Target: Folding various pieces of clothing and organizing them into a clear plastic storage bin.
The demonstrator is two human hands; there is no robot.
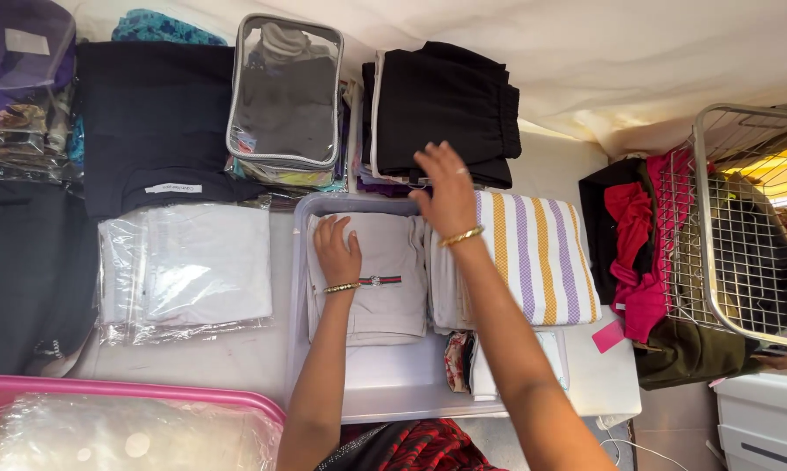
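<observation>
left hand [337, 249] flat, open, pinning folded grey cloth [372, 279] in the bin [393, 384]; right hand [446, 196] open, steadying the striped towel [533, 257]

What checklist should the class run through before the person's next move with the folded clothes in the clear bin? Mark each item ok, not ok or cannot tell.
1. Left hand flat on folded beige garment: ok.
2. Right hand free, open above striped cloth: ok.
3. Beige garment inside clear bin: ok.
4. Bin has bare room at the near end: ok.
5. Black stack lies neatly folded: ok.
6. What lies beneath the striped cloth: cannot tell.
</observation>
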